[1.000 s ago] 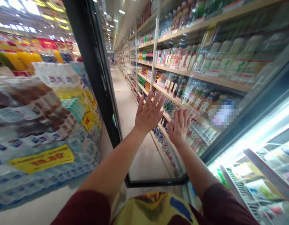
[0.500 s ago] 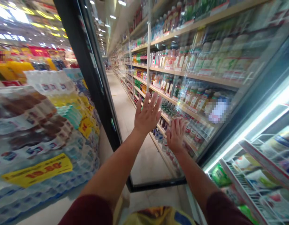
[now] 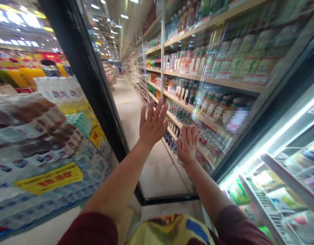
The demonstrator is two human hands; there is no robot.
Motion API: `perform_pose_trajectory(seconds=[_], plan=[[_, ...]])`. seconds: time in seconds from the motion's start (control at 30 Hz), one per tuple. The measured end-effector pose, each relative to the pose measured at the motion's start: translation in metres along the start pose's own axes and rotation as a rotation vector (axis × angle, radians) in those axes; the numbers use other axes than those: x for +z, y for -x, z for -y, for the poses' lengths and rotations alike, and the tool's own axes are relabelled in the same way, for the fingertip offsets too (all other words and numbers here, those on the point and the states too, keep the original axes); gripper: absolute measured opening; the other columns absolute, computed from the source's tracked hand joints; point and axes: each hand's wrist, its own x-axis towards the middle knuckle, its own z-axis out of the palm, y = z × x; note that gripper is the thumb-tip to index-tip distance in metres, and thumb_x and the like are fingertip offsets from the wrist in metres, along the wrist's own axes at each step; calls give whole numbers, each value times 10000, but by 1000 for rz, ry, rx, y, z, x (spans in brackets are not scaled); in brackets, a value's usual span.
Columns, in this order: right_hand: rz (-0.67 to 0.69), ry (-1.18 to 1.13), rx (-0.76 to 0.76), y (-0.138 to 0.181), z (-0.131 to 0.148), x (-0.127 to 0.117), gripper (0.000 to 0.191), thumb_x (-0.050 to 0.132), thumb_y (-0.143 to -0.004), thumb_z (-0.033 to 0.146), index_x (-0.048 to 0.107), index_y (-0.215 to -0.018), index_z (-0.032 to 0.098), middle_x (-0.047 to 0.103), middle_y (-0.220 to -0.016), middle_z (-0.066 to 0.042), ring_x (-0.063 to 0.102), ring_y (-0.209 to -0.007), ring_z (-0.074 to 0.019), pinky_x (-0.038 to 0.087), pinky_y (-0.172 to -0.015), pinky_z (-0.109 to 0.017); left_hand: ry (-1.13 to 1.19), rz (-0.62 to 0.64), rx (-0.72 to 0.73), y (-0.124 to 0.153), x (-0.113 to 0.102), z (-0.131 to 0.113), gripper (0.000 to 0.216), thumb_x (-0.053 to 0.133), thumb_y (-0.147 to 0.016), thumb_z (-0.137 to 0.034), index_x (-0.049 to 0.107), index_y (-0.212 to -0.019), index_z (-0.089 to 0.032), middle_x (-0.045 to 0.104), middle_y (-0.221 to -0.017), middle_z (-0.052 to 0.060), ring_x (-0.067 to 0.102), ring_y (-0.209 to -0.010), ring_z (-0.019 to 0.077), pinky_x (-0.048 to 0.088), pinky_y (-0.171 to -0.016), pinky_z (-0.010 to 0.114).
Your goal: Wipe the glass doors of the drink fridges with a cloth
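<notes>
A glass fridge door point(image 3: 157, 163) with a black frame stands swung out in front of me. My left hand point(image 3: 153, 124) is flat against the glass with its fingers spread. Just to the right and lower, my right hand point(image 3: 187, 144) also presses flat on the glass, fingers stretched out. Neither hand holds anything. Through and reflected in the glass show shelves of bottled drinks point(image 3: 197, 64) along a shop aisle.
The lit open fridge point(image 3: 281, 180) with wire shelves and packaged goods is at the right. Stacked packs of bottled water and drinks with yellow price tags point(image 3: 50, 143) fill the left. The aisle floor point(image 3: 126, 109) runs ahead.
Both hands stay flat on the glass and have shifted slightly left and down in view; the door's black frame has swung further left.
</notes>
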Motion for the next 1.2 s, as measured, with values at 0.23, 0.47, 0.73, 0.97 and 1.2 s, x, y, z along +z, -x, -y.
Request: perform_pose_trajectory(seconds=[0.23, 0.47, 0.73, 0.97, 1.2], plan=[[-179, -35, 80, -92, -26, -30, 624, 297, -1026, 334, 217, -1613, 139, 287, -1639, -162, 166, -1563, -290, 193, -1238, -579, -89, -29, 26, -1, -3, 0, 677, 448, -1014, -385, 187, -1615, -212, 279, -1626, 96, 66, -1553, 261, 87, -1287, 518], [-6, -9, -83, 1, -45, -11, 566, 414, -1006, 350, 417, -1542, 168, 459, -1546, -165, 322, -1507, -298, 218, -1243, -532, -74, 20, -25, 1, -6, -3, 660, 451, -1007, -404, 233, -1605, -228, 275, -1633, 93, 65, -1555, 267, 80, -1287, 526], [-178, -57, 37, -79, -54, -34, 621, 311, -1036, 352, 225, -1612, 137, 301, -1636, -155, 177, -1559, -296, 189, -1243, -560, -82, 27, -29, 0, -8, -3, 635, 428, -1012, -436, 285, -1590, -217, 289, -1632, 95, 57, -1559, 264, 93, -1281, 531], [-74, -59, -264, -14, -39, -18, 617, 442, -1006, 301, 303, -1592, 170, 479, -1543, -119, 297, -1520, -247, 138, -1275, -467, -93, 36, -25, 1, -16, -7, 654, 461, -1002, -415, 270, -1595, -215, 277, -1635, 92, 63, -1558, 273, 80, -1283, 512], [-196, -43, -25, -64, -69, -37, 648, 368, -998, 283, 226, -1609, 119, 310, -1631, -165, 196, -1555, -294, 215, -1241, -542, -67, 17, -29, 1, -16, -8, 636, 465, -1002, -419, 298, -1585, -228, 293, -1628, 87, 91, -1558, 263, 68, -1284, 497]])
